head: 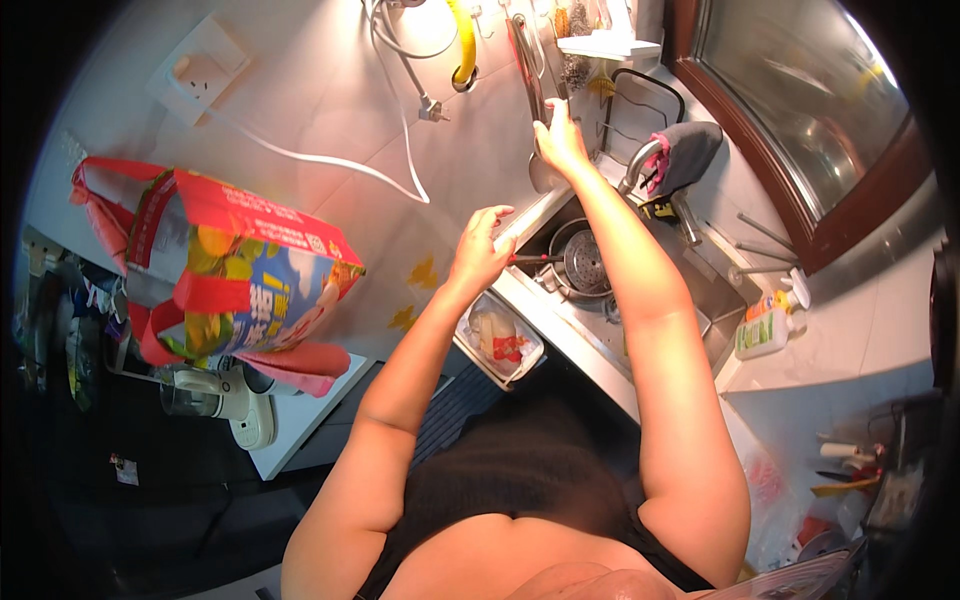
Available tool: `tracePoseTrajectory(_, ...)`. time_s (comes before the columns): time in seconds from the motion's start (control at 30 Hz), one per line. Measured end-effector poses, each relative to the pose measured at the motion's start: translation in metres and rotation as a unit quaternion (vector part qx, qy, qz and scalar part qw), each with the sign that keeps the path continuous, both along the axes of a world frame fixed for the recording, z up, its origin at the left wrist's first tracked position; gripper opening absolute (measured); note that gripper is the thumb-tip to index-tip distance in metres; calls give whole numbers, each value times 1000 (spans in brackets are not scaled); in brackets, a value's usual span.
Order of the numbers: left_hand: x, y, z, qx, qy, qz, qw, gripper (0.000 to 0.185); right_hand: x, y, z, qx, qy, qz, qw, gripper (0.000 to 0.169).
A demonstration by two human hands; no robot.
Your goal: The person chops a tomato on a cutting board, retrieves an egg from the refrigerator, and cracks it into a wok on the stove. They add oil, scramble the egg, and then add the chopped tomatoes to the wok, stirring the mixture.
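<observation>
My right hand [561, 142] is raised to the tiled wall, its fingers at the shafts of the hanging metal kitchen utensils [531, 71]. A rounded ladle bowl [543, 174] shows just below it; whether the fingers grip a shaft cannot be told. Lower and to the left, my left hand [482, 247] is empty with its fingers apart, over the left rim of the sink [611, 341]. Inside the sink stands a metal pot [559, 238], with a perforated skimmer [587, 261] resting in it. The skimmer's dark and red handle points towards my left hand.
A grey cloth [688, 154] hangs over the faucet [639, 161]. Spray and soap bottles [765, 334] stand right of the sink. A lined waste bin [499, 337] hangs at the counter front. Left are a large red shopping bag [255, 262], a white appliance [251, 416] and a loose cord [330, 159].
</observation>
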State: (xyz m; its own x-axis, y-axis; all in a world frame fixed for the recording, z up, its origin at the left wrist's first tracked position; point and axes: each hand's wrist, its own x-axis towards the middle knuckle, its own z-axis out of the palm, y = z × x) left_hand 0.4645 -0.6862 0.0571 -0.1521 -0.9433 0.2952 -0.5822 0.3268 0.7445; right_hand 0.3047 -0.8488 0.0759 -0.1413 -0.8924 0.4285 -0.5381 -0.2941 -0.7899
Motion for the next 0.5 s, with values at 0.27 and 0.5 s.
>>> tracePoseTrajectory(0.27, -48, -76, 4, -21, 31, 13, 999, 40, -14, -47, -13, -64, -18, 1, 998, 33)
tracePoseTrajectory(0.5, -75, -182, -5, -22, 186, 107, 976, 42, -24, -16, 25, -219, -123, 62, 966, 34)
